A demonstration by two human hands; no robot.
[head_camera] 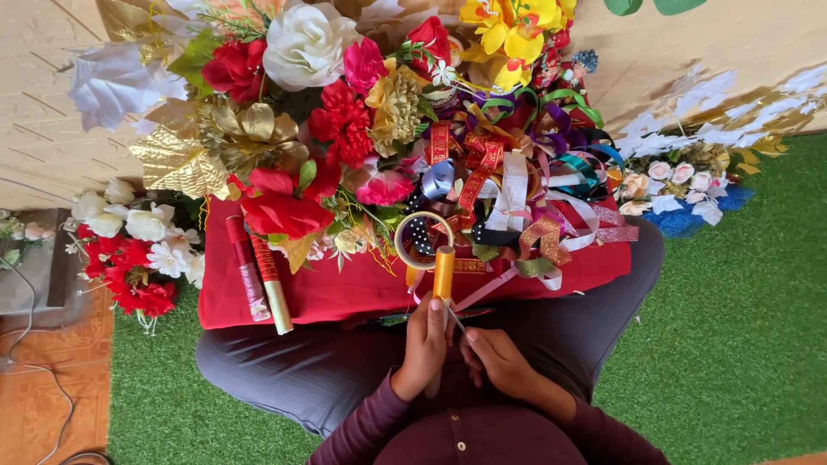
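Left hand [424, 344] clamps an upright orange ribbon spool [443, 273]; just beside the spool, right hand [497, 359] pinches its loose end [455, 320]. Steady tension seems best.

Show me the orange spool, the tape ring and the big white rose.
orange spool [444, 271], head view, middle of its side.
tape ring [401, 234], head view, left edge of the band.
white rose [303, 43], head view, centre petals.

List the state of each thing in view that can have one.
left hand: closed around an orange roll
orange roll: upright, held
right hand: pinching a thin strip beside the roll
tape ring: lying on the red cloth
red cloth: spread flat
two red rolls: lying side by side
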